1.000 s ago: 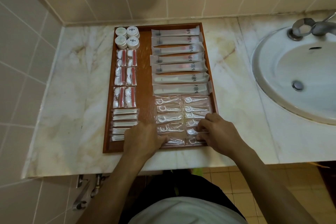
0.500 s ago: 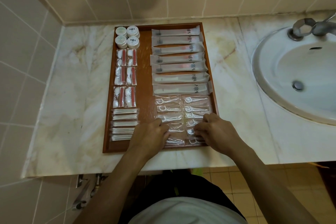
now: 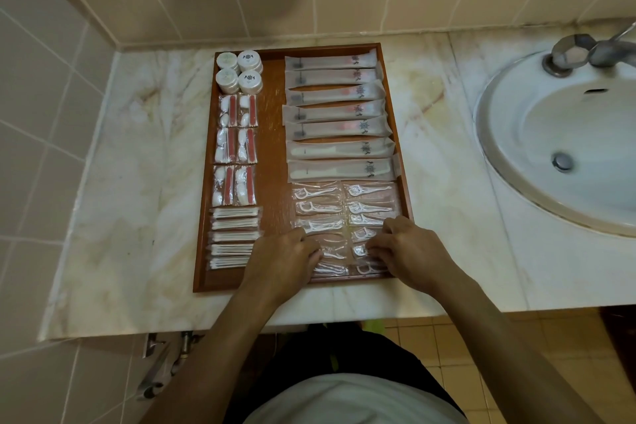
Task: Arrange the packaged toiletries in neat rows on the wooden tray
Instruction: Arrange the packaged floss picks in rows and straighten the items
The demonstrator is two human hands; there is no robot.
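Two hands (image 3: 347, 251) on floss packets (image 3: 330, 253), wooden tray (image 3: 275, 148)

A single head-worn, wide-angle view looks steeply down and forward from above the rectangular brown wooden tray (image 3: 275, 162), which sits near centre frame on the pale veined marble counter (image 3: 137, 155). The wearer's own torso fills the bottom edge below the tray; the round white basin (image 3: 564, 148) is cut off right of it. Straight tile lines bow near the frame edges.
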